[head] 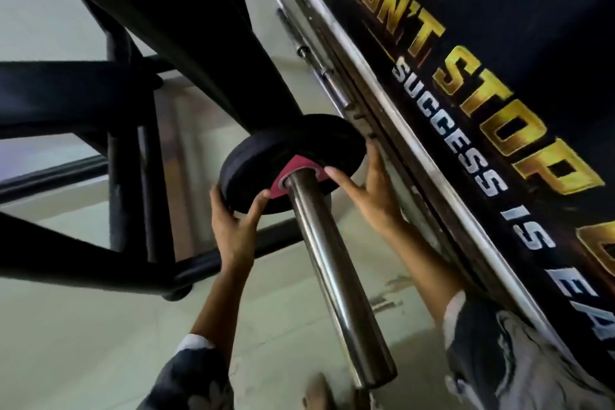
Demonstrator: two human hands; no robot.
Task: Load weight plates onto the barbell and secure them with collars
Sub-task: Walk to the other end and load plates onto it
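Black weight plate [293, 160] sits on the steel barbell sleeve [329, 263], far up from its end. Left hand [238, 220] and right hand [369, 190] grip its opposite edges, thumbs on its face.

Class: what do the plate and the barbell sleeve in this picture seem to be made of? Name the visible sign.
Weight plate: probably rubber-coated, matte black without glare, with a red centre. Barbell sleeve: polished, probably chromed steel, showing bright streaked reflections. Left hand and right hand grip the plate's rim.
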